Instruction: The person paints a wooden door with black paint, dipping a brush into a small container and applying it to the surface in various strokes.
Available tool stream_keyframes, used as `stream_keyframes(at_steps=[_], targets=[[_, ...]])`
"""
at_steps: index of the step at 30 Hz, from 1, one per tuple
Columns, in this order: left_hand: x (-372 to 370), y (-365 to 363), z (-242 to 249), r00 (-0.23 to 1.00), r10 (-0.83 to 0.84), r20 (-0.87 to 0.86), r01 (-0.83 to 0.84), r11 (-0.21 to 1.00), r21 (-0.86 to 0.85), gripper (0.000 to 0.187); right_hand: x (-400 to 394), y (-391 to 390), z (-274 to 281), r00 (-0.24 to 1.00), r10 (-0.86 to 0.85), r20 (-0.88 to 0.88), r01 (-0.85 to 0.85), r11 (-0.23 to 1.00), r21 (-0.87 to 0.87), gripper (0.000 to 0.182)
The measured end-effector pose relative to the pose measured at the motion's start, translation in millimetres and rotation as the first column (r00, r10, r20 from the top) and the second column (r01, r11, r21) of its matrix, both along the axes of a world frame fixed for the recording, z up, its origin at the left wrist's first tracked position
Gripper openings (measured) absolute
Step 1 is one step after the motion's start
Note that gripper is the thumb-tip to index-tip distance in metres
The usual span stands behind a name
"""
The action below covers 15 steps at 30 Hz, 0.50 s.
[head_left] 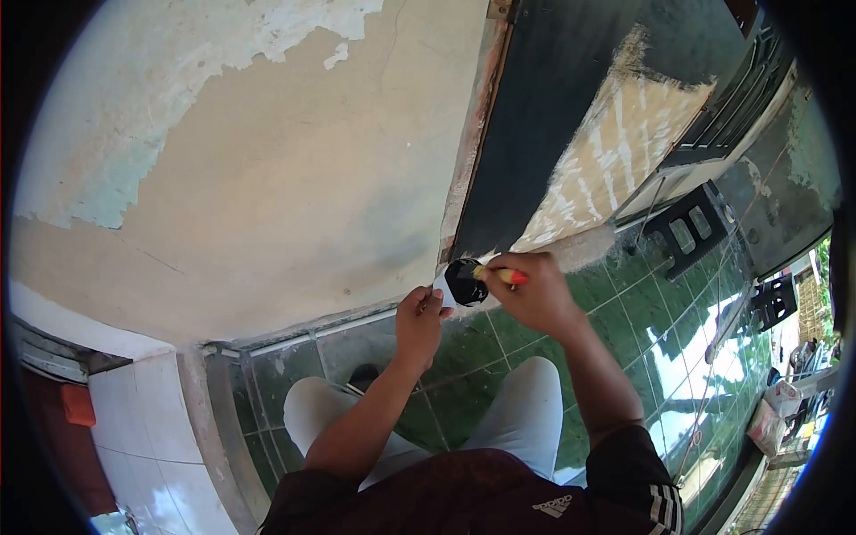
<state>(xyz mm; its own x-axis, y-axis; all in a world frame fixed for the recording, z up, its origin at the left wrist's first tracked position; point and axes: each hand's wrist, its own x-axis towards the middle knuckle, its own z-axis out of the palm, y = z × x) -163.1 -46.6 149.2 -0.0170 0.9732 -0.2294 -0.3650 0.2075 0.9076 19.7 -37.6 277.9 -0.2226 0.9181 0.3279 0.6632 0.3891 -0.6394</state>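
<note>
My left hand [419, 319] grips a small white cup [458, 283] whose inside is dark with black paint. My right hand [531, 291] holds a paintbrush [499, 274] with a yellow and red handle, and its bristles dip into the cup. Both hands are raised in front of a door [571, 116] that is mostly black, with an unpainted pale wooden patch [624, 152] at its lower part. The brush tip itself is hidden inside the cup.
A cream wall [267, 178] with peeling paint stands left of the door frame [473, 134]. Below is a green tiled floor [660, 312]; my knees in light trousers [526, 401] rest on it. A black ventilation block [691, 227] lies to the right.
</note>
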Motion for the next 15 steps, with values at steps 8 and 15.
stream_keyframes(at_steps=[8,15], targets=[[0,-5,-2,0.997,-0.050,-0.063,0.051,0.999,0.016,0.023,-18,30,-87,0.984,-0.027,0.178,0.017,0.998,0.059,0.017],[4,-3,-3,1.000,0.021,-0.014,-0.021,1.000,0.002,0.021,-5,15,-64,0.994,-0.047,0.098,0.043,0.998,0.051,0.015]])
